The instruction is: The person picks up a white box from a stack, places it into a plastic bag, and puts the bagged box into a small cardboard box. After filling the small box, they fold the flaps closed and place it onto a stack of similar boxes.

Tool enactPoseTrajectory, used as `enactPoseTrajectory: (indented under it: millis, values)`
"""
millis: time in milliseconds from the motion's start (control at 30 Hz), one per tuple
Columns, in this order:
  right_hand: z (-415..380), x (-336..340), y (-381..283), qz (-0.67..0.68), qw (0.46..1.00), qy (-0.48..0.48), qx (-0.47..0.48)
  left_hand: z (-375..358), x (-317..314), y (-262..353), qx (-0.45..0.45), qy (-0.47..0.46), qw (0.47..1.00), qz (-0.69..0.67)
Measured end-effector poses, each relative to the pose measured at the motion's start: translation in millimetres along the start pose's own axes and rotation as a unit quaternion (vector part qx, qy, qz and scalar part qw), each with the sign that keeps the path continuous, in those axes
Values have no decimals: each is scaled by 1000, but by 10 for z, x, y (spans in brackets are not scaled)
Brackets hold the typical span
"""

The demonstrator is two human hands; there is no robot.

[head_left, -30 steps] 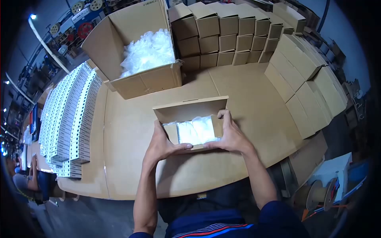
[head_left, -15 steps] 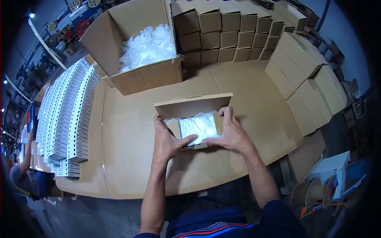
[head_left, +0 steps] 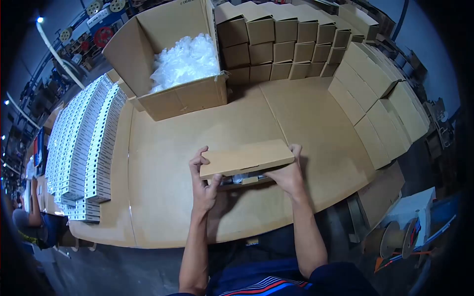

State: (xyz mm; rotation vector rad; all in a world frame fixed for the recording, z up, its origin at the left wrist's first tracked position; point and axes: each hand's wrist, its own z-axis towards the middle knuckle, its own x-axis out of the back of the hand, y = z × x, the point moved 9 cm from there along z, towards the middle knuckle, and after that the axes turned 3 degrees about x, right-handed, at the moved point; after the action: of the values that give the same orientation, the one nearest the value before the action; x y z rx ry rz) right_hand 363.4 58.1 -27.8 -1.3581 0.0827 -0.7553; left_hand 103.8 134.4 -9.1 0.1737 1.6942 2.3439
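Holding, both hands: small carton (head_left: pixel 247 160), gripped between the left hand (head_left: pixel 203 186) and right hand (head_left: pixel 289 178), over the near middle of the counter (head_left: pixel 168 172); contact with the counter cannot be told.
Left fingers: curled at the left end of the lid (head_left: pixel 237 156), thumb at the front left corner; pinching that end.
Right fingers: fingertips at the far right corner, thumb reaching under the lid's front edge; pinching the right end.
Carton: plain brown cardboard, long and low; lid tilted over the body, narrow dark gap along the front.
In gap: clear wrap (head_left: pixel 240 177), behind a short front tab (head_left: pixel 250 181).
Counter, near edge: curved, between carton and torso.
Counter, sides: cardboard surface visible left and right of the hands.
Left: stacked white boxes (head_left: pixel 79 148), well apart.
Beyond: large carton (head_left: pixel 190 100) with crumpled clear plastic (head_left: pixel 187 61); stacked brown boxes (head_left: pixel 274 52) beside it.
Right: brown boxes (head_left: pixel 380 111), well apart.
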Motion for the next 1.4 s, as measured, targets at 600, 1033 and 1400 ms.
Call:
enactPoseTrajectory:
  millis: [600, 1033, 1400]
  values:
    - [-795, -65, -561, 0, 990, 108, 92, -175, -8, 103, -18, -21, 994, 107]
    - [-678, 85, -594, 10, 993, 86, 77, -461, -653, 615, -169, -94, 878, 437]
    - [-630, 94, -793, -277, 914, -38, 294, -288, -560, 637, -158, -54, 902, 398]
